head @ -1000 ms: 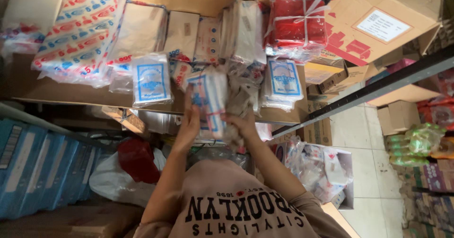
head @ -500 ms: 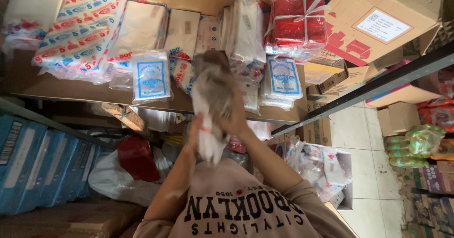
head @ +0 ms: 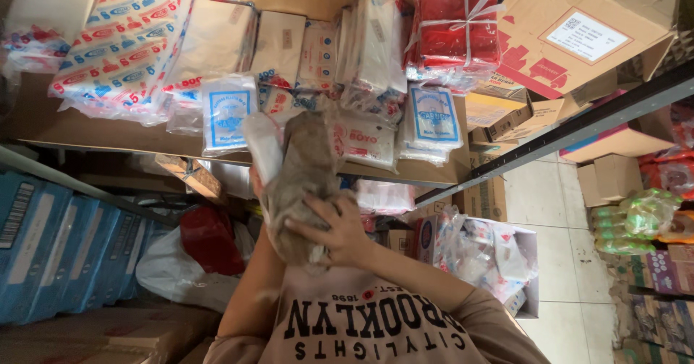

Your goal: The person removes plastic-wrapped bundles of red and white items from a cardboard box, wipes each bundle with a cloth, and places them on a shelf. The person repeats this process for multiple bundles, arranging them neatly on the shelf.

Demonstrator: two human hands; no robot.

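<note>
Below the shelf (head: 87, 129), against my chest: bundle of plastic bags (head: 300, 183) | right hand (head: 334, 230) fingers spread flat on it | left hand (head: 259, 190) behind, grip unclear.

Soft, even indoor light fills the scene, bright enough to read colours everywhere. The floor tiles (head: 560, 212) at right are the palest area and look slightly washed out. Small white glints sit on the plastic wrap of the red bundle (head: 452, 35) and on the clear packs on the shelf (head: 87, 129). Beneath that shelf the space falls into deep shadow, and the blue boxes (head: 50, 248) at left are dimmer than the goods above. The grey pack (head: 303, 183) held at centre is smeared by motion blur, its edges soft, and the right hand (head: 332, 230) on it is slightly soft too. Wide-angle distortion makes shelf rails lean and splay towards the corners.
</note>
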